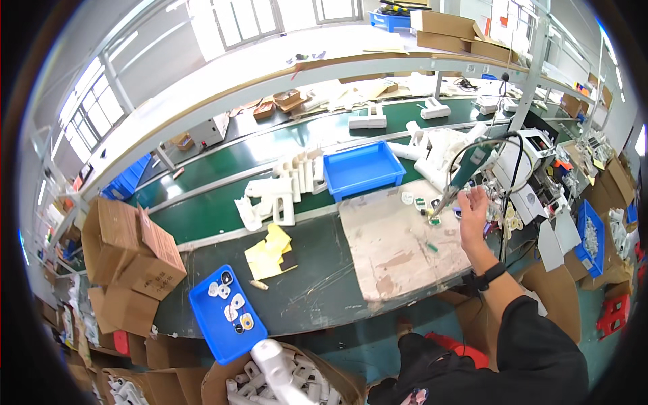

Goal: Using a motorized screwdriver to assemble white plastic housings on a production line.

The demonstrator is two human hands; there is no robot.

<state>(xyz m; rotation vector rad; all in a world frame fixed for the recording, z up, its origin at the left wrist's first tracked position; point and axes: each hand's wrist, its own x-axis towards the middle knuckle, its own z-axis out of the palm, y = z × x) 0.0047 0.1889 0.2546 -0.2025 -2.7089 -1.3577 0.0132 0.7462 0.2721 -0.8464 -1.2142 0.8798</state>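
Note:
My right hand [474,212] is raised over the right part of the worn brown work mat [385,250], palm up and fingers stretched out, with nothing visible in it. Close beside its fingertips hangs a green electric screwdriver [468,167], tilted, its tip pointing down at a small green circuit board [434,220] on the mat. More small boards and white round parts [407,198] lie around that tip. My left hand does not show. At the lower edge, a white tube-shaped plastic part [271,358] juts up in front of a carton; what supports it is out of the picture.
A blue tray [364,169] stands behind the mat, between white plastic housings [273,199]. Yellow sheets [268,253] lie left of the mat. Another blue tray [219,327] with small round parts overhangs the bench's front edge. Cartons [131,253] crowd the left; cables and a machine [530,152] the right.

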